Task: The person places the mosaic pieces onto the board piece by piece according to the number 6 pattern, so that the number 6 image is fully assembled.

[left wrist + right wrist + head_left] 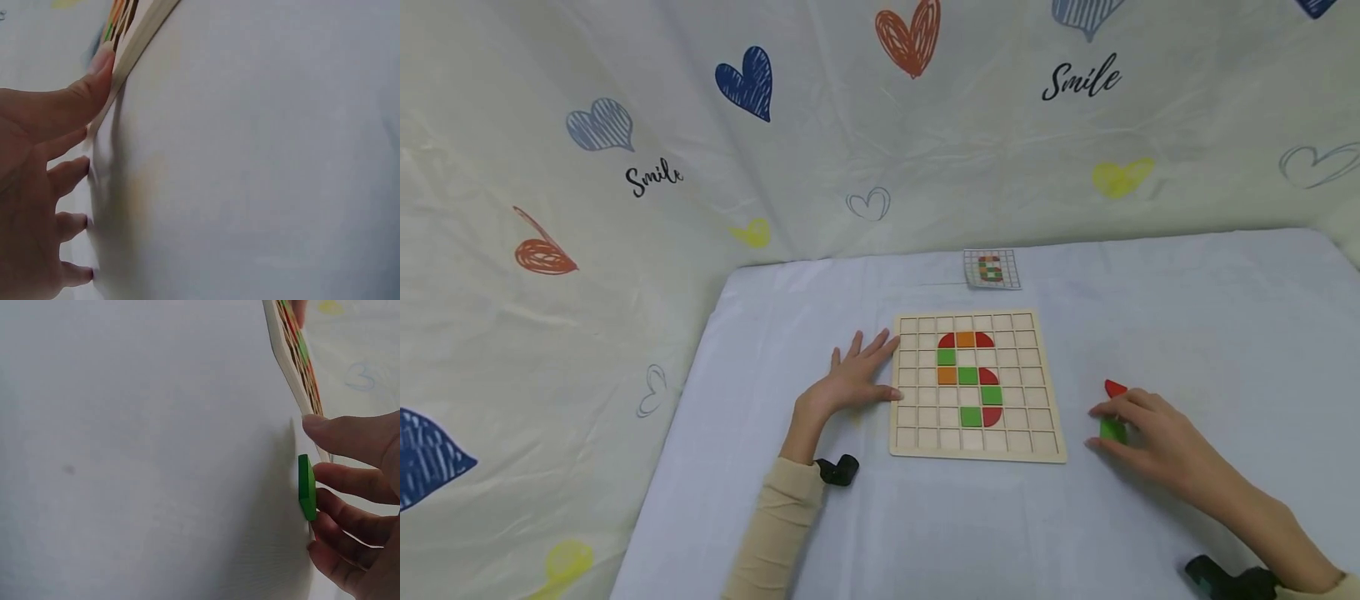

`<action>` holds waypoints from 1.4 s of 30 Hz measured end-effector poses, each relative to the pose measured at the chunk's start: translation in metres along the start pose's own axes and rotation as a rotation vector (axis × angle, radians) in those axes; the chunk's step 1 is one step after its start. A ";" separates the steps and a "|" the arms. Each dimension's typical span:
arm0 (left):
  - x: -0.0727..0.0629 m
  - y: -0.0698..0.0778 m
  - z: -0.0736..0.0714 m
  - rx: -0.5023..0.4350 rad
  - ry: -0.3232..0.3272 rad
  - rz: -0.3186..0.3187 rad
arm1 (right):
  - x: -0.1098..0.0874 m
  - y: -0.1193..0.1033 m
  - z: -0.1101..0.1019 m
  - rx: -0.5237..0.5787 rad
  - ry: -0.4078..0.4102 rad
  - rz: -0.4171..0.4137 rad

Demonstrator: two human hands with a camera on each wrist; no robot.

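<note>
In the head view a square wooden grid board (pixel 925 437) lies on the white table, with red, orange and green pieces set in an S-like shape. My left hand (pixel 848 381) is spread at the board's left edge; its thumb and a fingertip touch the rim. To the right of the board is my right hand (pixel 1153 433), thumb and forefinger apart around a green square piece (pixel 1112 431). In the right wrist view that green piece (pixel 306 487) lies near the fingertips, with the thumb away from it. A red piece (pixel 1115 388) shows just beyond the right forefinger, partly hidden.
Behind the board lies a small printed card (pixel 992 269) with a gridded coloured pattern. A white cloth (pixel 820 108) with hearts and words hangs behind the table (pixel 970 525). Dark wrist devices (pixel 838 470) are worn on both arms.
</note>
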State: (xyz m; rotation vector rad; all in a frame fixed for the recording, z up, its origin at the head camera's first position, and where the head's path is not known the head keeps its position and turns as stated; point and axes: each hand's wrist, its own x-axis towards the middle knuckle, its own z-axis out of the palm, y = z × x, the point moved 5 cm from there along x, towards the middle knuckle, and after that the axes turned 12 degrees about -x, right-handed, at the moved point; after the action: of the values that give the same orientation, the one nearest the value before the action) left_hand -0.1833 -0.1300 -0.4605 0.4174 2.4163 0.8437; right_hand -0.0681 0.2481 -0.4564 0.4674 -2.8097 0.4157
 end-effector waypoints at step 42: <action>0.004 -0.006 0.001 0.317 -0.110 0.025 | 0.002 0.000 0.000 0.011 -0.120 0.050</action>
State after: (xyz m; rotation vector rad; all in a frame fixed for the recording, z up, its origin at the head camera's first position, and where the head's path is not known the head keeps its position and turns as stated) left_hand -0.1865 -0.1326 -0.4665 0.5977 2.4487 0.4336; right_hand -0.0696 0.2481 -0.4558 0.4395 -2.9411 0.4270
